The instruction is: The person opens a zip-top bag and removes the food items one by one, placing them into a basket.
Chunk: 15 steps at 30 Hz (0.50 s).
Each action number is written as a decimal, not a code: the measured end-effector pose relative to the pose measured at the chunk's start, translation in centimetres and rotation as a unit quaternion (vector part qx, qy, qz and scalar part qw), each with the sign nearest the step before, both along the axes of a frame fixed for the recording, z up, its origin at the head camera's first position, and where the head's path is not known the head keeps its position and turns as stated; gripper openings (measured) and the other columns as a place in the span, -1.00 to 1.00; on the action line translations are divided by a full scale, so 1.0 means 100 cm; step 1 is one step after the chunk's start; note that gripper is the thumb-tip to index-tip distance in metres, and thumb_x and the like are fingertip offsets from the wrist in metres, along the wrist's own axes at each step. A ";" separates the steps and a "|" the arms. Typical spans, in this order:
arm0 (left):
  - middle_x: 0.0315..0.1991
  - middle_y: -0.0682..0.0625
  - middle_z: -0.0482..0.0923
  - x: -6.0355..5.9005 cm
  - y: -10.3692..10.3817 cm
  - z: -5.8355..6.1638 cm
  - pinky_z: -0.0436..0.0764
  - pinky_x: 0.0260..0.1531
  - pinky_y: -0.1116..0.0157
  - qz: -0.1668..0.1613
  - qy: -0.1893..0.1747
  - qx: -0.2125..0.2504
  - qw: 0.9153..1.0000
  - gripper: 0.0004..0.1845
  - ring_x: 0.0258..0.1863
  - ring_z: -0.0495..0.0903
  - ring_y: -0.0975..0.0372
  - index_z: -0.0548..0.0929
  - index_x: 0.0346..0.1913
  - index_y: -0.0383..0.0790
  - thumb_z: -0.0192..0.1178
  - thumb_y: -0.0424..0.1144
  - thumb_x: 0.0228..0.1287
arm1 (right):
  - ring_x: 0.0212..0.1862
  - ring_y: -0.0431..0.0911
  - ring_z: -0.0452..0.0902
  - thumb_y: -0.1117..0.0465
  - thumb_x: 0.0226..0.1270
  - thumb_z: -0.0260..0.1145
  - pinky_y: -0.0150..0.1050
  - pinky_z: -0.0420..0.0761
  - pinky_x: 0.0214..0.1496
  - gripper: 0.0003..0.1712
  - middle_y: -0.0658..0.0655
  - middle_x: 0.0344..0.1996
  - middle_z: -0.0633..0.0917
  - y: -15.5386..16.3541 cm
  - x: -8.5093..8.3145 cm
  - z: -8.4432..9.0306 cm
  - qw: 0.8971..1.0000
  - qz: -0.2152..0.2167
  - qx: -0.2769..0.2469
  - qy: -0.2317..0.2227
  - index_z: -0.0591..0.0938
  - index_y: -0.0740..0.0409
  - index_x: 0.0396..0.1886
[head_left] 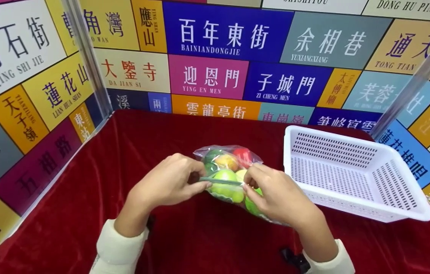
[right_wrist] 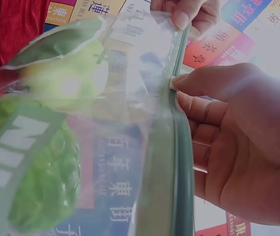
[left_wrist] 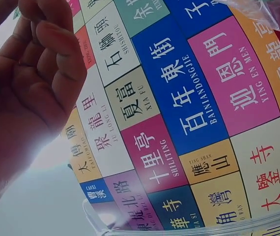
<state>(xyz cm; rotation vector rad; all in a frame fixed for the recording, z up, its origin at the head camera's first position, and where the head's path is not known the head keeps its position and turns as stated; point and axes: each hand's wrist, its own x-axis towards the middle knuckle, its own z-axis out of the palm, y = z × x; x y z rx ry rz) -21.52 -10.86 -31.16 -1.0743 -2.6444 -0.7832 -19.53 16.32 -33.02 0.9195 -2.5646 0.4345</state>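
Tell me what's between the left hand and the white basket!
In the head view, the clear bag of colourful round things and the right hand pinching it lie between the left hand and the white basket.

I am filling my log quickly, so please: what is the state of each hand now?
Left hand: closed, pinching the clear bag by its green strip.
Right hand: closed, pinching the same strip at its small white piece.

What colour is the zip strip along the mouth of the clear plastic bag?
Dull green; the zip strip shows best in the right wrist view.
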 end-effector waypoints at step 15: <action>-0.57 0.17 0.51 -0.001 -0.016 0.004 0.45 -0.52 0.37 0.016 0.001 0.004 1.000 -0.84 -0.55 0.43 0.34 0.72 -0.40 -0.06 0.40 -0.09 0.25 | -0.33 -0.17 0.47 0.22 0.30 0.39 -0.20 0.52 -0.20 -0.91 -0.05 -0.42 0.60 0.021 -0.003 0.009 0.999 -0.047 0.001 -0.008 0.61 0.06 -0.34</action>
